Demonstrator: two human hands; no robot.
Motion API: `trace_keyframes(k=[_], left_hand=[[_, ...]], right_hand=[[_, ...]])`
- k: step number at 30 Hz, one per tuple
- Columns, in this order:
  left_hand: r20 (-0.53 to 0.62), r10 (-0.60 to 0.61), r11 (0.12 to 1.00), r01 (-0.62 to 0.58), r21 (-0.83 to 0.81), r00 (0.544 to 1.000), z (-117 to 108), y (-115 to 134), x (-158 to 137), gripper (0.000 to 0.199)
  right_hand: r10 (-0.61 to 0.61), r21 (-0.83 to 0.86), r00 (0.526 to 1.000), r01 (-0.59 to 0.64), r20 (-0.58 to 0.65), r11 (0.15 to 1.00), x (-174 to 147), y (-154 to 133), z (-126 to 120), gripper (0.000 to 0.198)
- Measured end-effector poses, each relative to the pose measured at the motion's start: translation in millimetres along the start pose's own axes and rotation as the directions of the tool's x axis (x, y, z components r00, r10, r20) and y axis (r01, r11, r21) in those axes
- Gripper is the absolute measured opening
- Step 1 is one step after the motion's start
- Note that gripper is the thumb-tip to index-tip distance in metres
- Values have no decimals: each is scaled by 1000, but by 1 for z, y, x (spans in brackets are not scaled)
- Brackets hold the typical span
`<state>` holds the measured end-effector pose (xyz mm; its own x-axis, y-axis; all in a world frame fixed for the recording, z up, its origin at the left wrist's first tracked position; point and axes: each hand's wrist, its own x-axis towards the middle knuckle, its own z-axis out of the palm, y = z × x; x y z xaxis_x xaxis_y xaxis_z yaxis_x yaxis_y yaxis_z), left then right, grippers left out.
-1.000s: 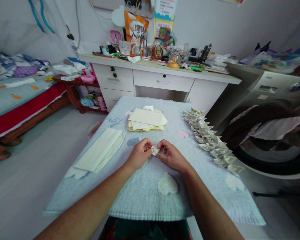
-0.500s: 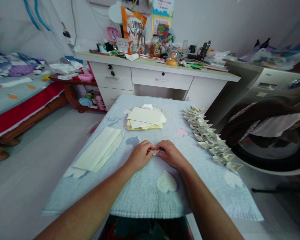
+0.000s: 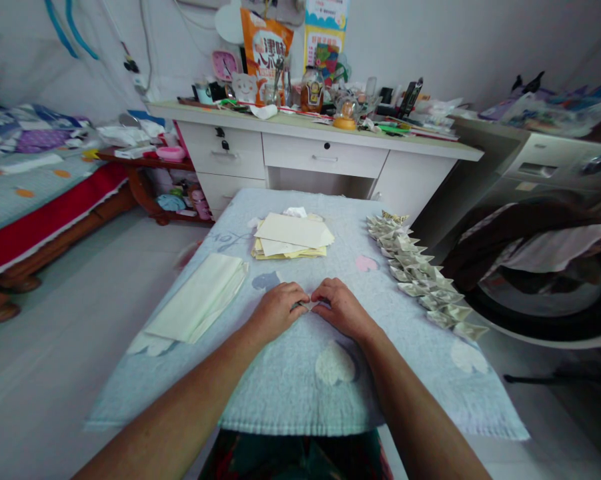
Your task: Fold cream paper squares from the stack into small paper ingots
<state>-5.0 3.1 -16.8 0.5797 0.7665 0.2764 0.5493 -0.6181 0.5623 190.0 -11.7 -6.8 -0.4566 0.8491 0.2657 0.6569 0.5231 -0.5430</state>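
Observation:
A small folded piece of paper [image 3: 309,306] is pinched between my two hands at the middle of the cloth-covered table [image 3: 290,393]. My left hand [image 3: 281,307] has its fingers closed on the paper's left side. From the right, my right hand [image 3: 339,307] grips it with thumb and fingers, which hide most of it. Beyond the hands lies a stack of cream and yellow paper sheets [image 3: 294,233]. To the left rests a folded bundle of pale paper [image 3: 197,300]. Folded paper pieces with pointed ends [image 3: 420,273] stand in a long row on the right.
A white desk [image 3: 325,160] crowded with jars, an orange snack bag [image 3: 265,53] and small items stands behind the table. At the right is a washing machine [image 3: 550,173] with clothes in its open door. A bed [image 3: 40,193] is at the left.
Both hands keep hold of the paper near the same spot. My fingers have shifted slightly, and the paper now looks flatter and wider between them.

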Motion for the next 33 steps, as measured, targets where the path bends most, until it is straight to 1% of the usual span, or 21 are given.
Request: trace_keyframes(k=[4,8,12,18,22,27,33], left_hand=[[7,54,997,-55,52,999,3,-5,-1,12],[7,102,988,-102,111,995,4,-6,-2,15],[-15,100,985,-97,144,995,3,-4,-2,16],[-13,63,990,-61,125,998,2,-3,-2,12],[-18,60,989,-57,135,998,2,-4,-3,10],[-15,73,987,-70,144,997,1,-1,-3,10],[1,89,985,-88,146,996,-1,1,-3,11]], right_hand=[[-29,-30,999,29,16,999,0,-3,-1,15],[-50,-74,998,52,40,996,0,-5,-2,11],[-70,-114,995,77,66,990,1,-6,-4,12],[-78,-212,993,96,92,973,2,-7,-4,15],[-46,-265,993,73,107,961,1,-10,-4,13],[8,-314,995,23,99,949,0,-16,-3,5],[6,-349,993,37,121,936,0,-18,-2,9]])
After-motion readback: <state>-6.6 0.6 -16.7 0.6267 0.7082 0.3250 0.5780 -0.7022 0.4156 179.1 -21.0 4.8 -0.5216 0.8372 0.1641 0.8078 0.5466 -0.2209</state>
